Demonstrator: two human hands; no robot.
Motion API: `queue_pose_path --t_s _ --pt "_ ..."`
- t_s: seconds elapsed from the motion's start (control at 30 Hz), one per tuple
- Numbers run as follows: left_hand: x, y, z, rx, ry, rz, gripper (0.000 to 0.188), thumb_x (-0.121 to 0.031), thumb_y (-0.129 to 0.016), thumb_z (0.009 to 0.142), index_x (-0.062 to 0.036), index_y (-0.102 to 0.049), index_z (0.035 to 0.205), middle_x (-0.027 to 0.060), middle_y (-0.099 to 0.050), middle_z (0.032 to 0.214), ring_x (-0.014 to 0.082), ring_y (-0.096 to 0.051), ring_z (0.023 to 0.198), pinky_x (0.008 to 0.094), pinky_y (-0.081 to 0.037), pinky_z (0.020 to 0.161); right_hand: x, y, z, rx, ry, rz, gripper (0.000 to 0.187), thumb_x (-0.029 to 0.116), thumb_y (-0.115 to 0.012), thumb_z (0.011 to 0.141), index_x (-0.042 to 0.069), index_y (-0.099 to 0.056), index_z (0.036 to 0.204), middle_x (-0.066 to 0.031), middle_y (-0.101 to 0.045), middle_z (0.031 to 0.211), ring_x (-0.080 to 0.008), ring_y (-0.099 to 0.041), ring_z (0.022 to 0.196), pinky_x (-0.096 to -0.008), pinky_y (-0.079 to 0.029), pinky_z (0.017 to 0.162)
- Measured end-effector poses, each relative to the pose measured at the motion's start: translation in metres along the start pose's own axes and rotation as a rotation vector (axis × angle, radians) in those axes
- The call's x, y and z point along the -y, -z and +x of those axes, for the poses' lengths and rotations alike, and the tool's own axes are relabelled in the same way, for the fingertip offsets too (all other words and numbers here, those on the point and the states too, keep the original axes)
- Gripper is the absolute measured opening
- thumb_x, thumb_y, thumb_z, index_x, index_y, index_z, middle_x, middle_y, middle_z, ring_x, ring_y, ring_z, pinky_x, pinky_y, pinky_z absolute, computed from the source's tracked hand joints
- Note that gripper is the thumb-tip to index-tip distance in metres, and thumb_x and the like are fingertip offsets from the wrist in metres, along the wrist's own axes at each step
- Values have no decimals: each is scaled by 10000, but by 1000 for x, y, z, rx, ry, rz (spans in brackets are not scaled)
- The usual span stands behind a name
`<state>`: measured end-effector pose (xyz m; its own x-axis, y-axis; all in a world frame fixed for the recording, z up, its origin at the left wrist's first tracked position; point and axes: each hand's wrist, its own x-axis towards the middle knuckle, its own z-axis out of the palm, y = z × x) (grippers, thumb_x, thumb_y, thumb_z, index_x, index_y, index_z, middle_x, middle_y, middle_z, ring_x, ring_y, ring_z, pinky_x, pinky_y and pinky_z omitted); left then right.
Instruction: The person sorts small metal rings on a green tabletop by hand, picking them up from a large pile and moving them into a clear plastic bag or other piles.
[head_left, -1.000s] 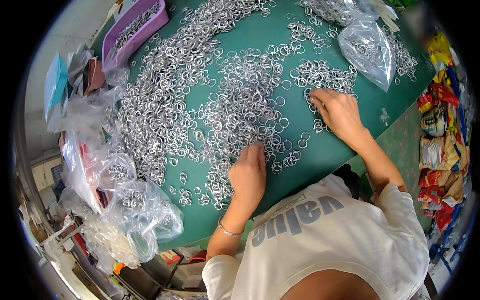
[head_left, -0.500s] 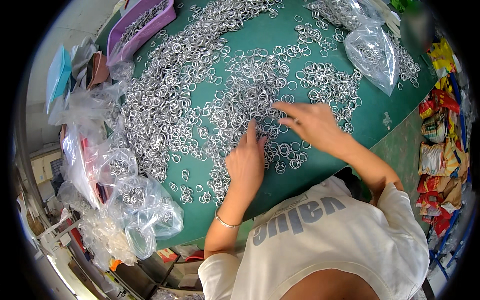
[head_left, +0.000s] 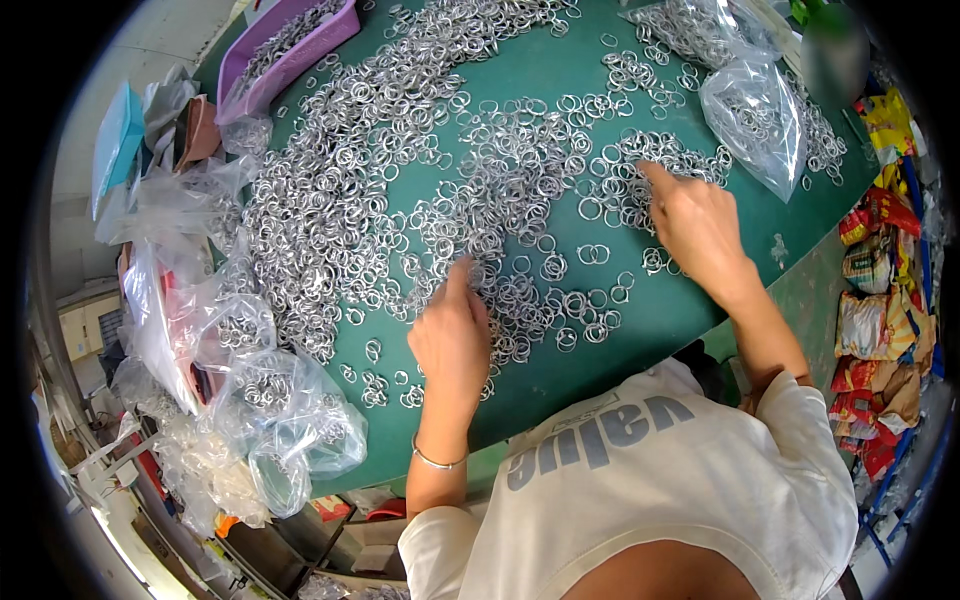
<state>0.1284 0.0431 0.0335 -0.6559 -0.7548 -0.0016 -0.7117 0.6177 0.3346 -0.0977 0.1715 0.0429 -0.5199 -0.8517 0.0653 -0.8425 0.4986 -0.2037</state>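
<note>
Bare counter (head_left: 760,222) flanks your right hand (head_left: 697,215) at three o'clock, edge at four; metal rings (head_left: 500,190) lie at twelve from its and your left hand's (head_left: 448,340) extended index fingers; whether either grips any cannot be told.

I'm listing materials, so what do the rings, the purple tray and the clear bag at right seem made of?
The rings look like metal, silvery, with bright glints; which metal is unclear. The purple tray seems smooth plastic, evenly coloured. The clear bag looks like thin plastic film: see-through, with shiny creases.
</note>
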Motion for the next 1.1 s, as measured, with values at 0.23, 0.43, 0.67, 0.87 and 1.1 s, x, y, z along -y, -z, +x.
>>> queue_pose_path --t_s 0.23,0.43,0.67,0.87,1.1 --pt "-24 -32 25 -35 -158 -86 211 -167 -631 825 -81 -614 1017 117 -649 802 287 -618 611 380 -477 532 59 -51 7 153 237 203 144 153 -616 808 36 -542 848 -150 -612 647 -331 -613 603 -434 -450 509" --pt "-24 -40 32 36 -137 -65 165 -180 -627 825 -63 -623 942 127 -654 826 327 -631 669 410 -488 558 34 -52 12 224 154 397 136 147 -613 803 30 -572 859 -146 -625 668 -320 -625 637 -430 -471 547" --pt "-17 -33 27 100 75 -923 138 -40 -488 843 5 -595 916 17 -544 698 80 -420 540 198 -333 450 34 -46 12 93 148 378 128 156 -634 805 64 -558 851 -139 -609 643 -320 -608 593 -440 -454 527" --pt "-5 -19 22 361 491 -1793 211 -42 -402 818 25 -573 922 92 -550 815 95 -400 572 198 -289 432 30 -53 15 119 260 554 126 115 -621 817 49 -559 904 -77 -554 644 -236 -546 505 -355 -420 482" --pt "-25 -39 26 -13 -127 -296 164 -158 -633 821 -38 -605 929 103 -606 774 241 -550 561 334 -435 483 9 -38 19 718 -365 2110 243 7 -478 743 22 -549 975 -110 -575 943 -164 -518 667 -233 -360 442"
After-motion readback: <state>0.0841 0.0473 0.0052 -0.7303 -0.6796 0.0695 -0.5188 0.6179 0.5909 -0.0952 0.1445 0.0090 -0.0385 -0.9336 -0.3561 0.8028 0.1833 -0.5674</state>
